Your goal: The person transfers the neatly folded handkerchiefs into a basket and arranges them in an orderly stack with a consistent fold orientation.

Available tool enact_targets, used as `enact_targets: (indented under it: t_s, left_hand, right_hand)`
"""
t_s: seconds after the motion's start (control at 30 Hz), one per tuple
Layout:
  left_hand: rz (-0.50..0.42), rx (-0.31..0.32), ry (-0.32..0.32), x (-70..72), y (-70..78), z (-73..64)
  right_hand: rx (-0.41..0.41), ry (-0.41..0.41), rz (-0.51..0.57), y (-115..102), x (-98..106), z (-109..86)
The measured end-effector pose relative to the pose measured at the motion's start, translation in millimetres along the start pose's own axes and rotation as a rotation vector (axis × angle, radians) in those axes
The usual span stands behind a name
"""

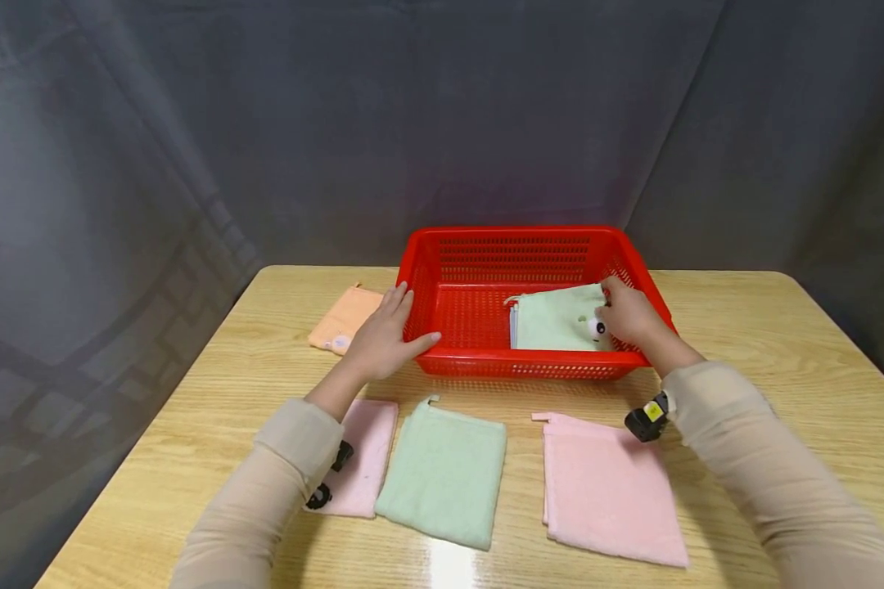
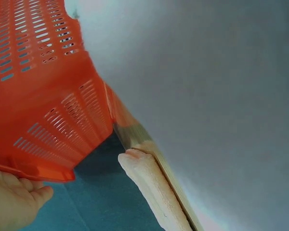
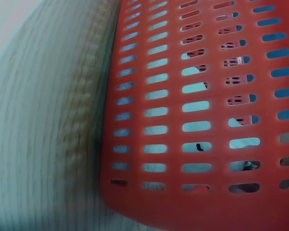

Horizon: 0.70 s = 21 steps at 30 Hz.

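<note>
A light green hand towel [image 1: 552, 319] with a hanging loop and a black-and-white eye-like decoration lies folded in the right half of the red plastic basket [image 1: 511, 355]. Bluish cloth edges show beneath it. My right hand [image 1: 629, 312] reaches inside and pinches that towel by its right edge; its fingertips are partly hidden. In the right wrist view the perforated basket wall [image 3: 154, 207] hides this hand. My left hand [image 1: 385, 335] rests on the basket's front left corner, fingers extended along the left rim and thumb across the front rim.
On the wooden table [image 1: 751, 319] lie an orange towel [image 1: 342, 319] left of the basket, and in front a pink towel [image 1: 372, 458] under the left forearm, a green towel [image 1: 445, 474] and another pink towel [image 1: 611, 491]. A grey curtain [image 1: 486, 114] hangs behind.
</note>
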<state>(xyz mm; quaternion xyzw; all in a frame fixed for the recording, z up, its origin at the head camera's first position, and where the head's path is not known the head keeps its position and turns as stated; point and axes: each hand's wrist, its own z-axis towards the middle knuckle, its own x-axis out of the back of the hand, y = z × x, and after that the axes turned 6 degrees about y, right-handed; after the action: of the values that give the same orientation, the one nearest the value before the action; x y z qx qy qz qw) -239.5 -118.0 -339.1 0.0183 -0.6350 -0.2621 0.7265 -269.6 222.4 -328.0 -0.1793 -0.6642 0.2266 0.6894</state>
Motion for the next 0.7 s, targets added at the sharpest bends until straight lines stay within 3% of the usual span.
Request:
enact_targets:
  t_s: [0.2, 0.7]
  left_hand:
    - [-0.008, 0.003, 0.004, -0.3, -0.2, -0.5]
    - [0.002, -0.012, 0.017, -0.5, -1.1, -0.2]
  right_hand:
    - [-0.022, -0.009, -0.034, -0.7, -0.8, -0.1]
    - [-0.049, 0.097, -0.078, -5.5, -1.9, -3.5]
